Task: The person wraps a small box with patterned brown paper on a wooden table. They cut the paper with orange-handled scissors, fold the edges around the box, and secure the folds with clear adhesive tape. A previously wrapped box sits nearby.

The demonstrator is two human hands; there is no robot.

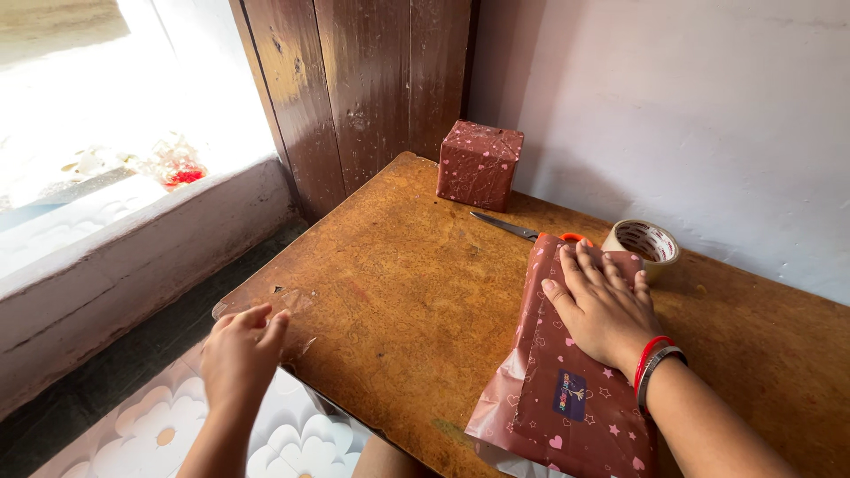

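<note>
My right hand (pixel 604 305) lies flat, fingers spread, on a flat parcel (pixel 567 389) wrapped in maroon paper with small hearts and stars, at the near right of the wooden table (pixel 398 292). A red and a dark bangle circle that wrist. My left hand (pixel 239 354) hovers at the table's near left corner, fingers loosely curled, touching or almost touching the edge and holding nothing that I can see. A cube-shaped box (pixel 479 165) in the same maroon paper stands at the table's far edge.
Scissors (pixel 518 230) with orange handles lie behind the parcel, partly hidden by it. A roll of tape (pixel 645 244) sits to their right near the pale wall. A dark wooden door stands behind the table. A bright sill lies left, patterned floor below.
</note>
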